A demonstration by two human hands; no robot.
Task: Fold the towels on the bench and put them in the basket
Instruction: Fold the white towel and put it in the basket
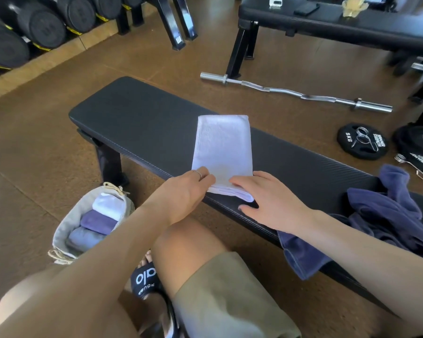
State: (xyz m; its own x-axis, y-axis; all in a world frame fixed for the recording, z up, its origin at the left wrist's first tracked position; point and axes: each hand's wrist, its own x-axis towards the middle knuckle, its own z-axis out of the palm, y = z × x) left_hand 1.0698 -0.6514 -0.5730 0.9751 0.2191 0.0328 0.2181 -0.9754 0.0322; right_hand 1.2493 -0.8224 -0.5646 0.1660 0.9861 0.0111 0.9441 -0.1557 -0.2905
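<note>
Bench [142, 123] padding, black and flat, runs from the upper left of centre down to the lower right of the frame, and a white towel [222, 147] lies across it near the middle, folded into a long strip with its near end stacked in layers at the bench's front edge. The left hand [183, 191], a ring on one finger, pinches the near left corner of the white towel with curled fingertips. The right hand [266, 203] rests flat on the near right part of the same towel, fingers straight and spread, the thumb lying on the bench padding just below the folded edge. At the right of the frame a dark blue towel [386, 215] sits crumpled on the bench, part of it hanging over the front edge. On the floor at the lower left stands the basket [69, 225], a pale fabric one with rope handles, holding three folded towels [100, 220] side by side: white, purple and grey-blue. Beyond the bench, a curl bar [296, 92] lies on the brown floor in the upper right, with weight plates [362, 142] near the right edge and dumbbells [42, 23] racked in the upper left
</note>
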